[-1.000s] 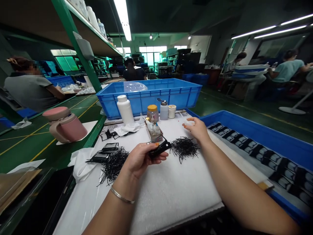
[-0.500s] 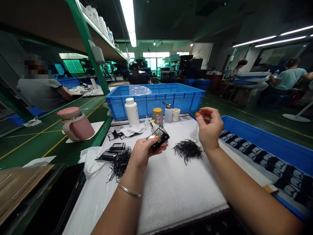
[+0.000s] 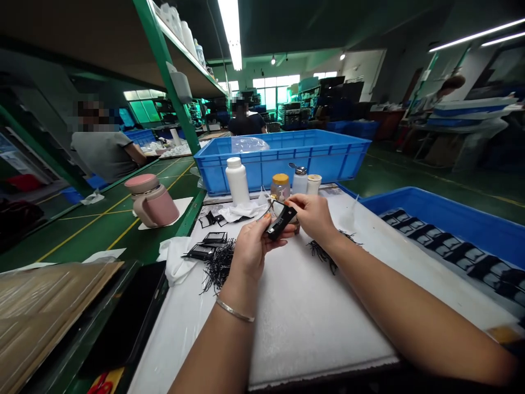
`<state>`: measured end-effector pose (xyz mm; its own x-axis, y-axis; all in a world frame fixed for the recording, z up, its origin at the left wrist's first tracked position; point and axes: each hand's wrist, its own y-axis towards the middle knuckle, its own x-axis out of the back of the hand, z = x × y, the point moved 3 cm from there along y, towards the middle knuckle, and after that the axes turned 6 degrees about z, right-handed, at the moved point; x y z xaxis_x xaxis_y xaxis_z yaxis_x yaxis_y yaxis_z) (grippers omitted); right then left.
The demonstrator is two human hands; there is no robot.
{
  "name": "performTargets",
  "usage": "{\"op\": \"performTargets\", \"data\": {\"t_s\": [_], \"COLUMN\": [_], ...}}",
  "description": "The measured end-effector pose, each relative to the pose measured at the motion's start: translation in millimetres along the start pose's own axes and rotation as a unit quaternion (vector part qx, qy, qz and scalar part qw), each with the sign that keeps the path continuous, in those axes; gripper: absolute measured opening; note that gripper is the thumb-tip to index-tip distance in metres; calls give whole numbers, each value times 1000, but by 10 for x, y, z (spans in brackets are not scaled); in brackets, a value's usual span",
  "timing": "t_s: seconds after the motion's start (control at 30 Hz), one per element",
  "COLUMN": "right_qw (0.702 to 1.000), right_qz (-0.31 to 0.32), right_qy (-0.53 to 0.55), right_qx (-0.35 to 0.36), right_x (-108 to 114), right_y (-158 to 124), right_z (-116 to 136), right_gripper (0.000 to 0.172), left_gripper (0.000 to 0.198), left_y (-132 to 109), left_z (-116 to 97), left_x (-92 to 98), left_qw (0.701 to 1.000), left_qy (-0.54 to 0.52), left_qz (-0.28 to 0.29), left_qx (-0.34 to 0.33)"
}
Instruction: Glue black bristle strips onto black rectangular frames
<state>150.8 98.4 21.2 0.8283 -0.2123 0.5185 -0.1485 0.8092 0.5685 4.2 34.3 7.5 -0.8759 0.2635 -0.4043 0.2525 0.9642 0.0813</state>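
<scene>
A thin, glossy black part [image 3: 281, 223], roughly rectangular with a pale panel at its upper end, sits tilted above the middle of the bench, grasped between the thumb and fingers of the left hand [image 3: 255, 245]. The right hand [image 3: 314, 215] brings bent fingertips to the part's upper edge; whether they grip it or only touch cannot be told. Wiry black strips lie tangled in a left heap [image 3: 220, 261] and a right heap [image 3: 323, 254], the latter partly behind the right forearm. Flat black frames [image 3: 200, 251] rest by crumpled white cloth [image 3: 177, 261]. The worktop [image 3: 320, 317] has a soft, slightly fuzzy white covering. Beyond stand a smooth white bottle [image 3: 238, 183], an orange-lidded jar [image 3: 280, 187] and a ribbed blue plastic crate [image 3: 283, 163]. A rounded pink mug [image 3: 159, 207] is at left. Yellow lines cross green surfaces; a tube light [image 3: 229, 27] hangs overhead.
</scene>
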Motion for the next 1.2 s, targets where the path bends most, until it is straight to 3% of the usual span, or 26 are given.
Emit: {"op": "performTargets", "data": {"t_s": [0.13, 0.23, 0.3, 0.47, 0.87, 1.0, 1.2], "right_qw": [990, 959, 934, 919, 954, 956, 950], "right_qz": [-128, -237, -265, -165, -67, -63, -108], "right_qy": [52, 146, 234, 357, 291, 286, 290], "right_qx": [39, 56, 57, 20, 28, 20, 41], "right_x": [302, 589, 725, 752, 559, 546, 607], "right_y": [-55, -107, -133, -175, -261, -263, -247], "right_z": [59, 113, 155, 293, 410, 404, 384], "right_gripper": [17, 15, 13, 14, 16, 15, 15], "left_gripper": [40, 42, 42, 42, 43, 43, 42], "left_y": [-2, -11, -16, -15, 1, 3, -11], "left_z": [9, 6, 5, 13, 61, 70, 52], "left_x": [-15, -37, -53, -86, -122, -118, -129], "left_qw": [1000, 1000, 999, 997, 994, 994, 995], "left_qy": [-9, 10, 27, 54, 89, 91, 88], "left_qz": [-7, -4, 2, 16, 31, 32, 28], "left_qx": [-5, -19, -29, -53, -50, -47, -48]}}
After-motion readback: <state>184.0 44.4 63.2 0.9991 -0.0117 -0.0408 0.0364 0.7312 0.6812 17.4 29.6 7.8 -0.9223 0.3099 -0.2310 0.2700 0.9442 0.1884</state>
